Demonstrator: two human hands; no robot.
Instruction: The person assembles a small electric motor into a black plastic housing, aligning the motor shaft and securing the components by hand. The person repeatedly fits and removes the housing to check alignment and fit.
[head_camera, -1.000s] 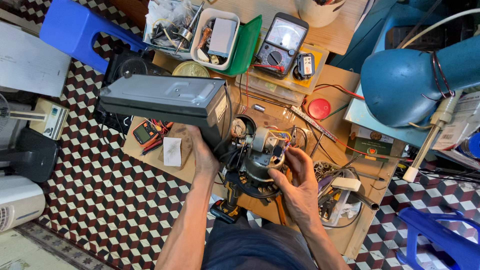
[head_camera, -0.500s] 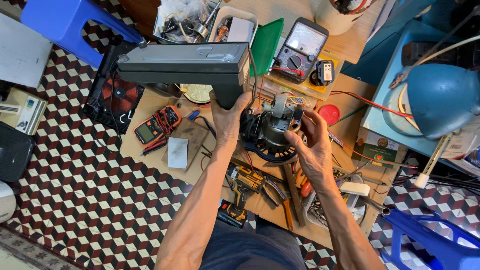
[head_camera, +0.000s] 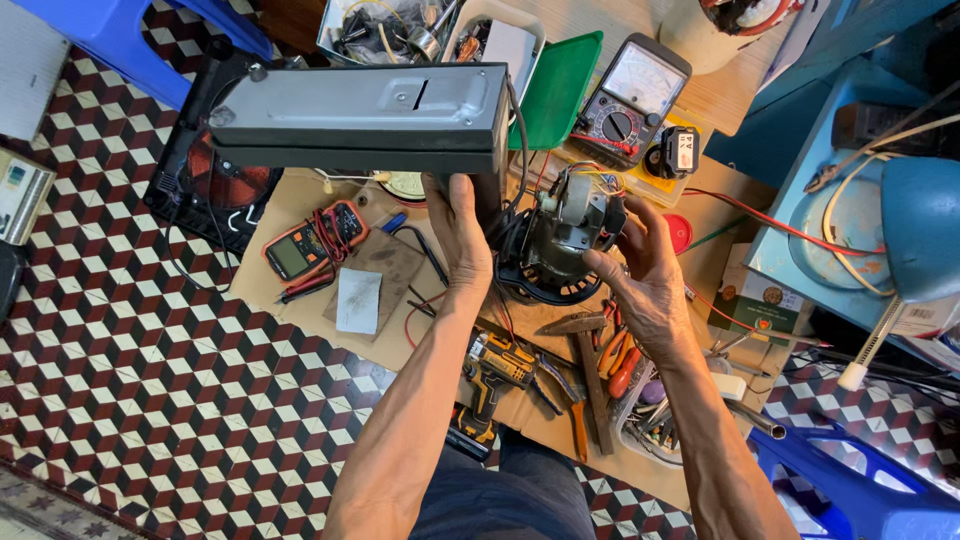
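My left hand grips the underside of a long dark grey metal housing, lifted level above the workbench. My right hand holds a round electric motor assembly with a black fan-like base and coloured wires, just right of the housing's end. Wires run between the motor and the housing. Both forearms reach up from the bottom of the view.
The wooden workbench carries an orange multimeter, an analogue meter, a green lid, a red cap, a yellow cordless drill, a hammer and pliers. A blue lamp stands right. Blue stools flank the checkered floor.
The housing and motor have risen and come closer to the camera, with both hands still on them. The view has shifted so the bench sits lower and more central.
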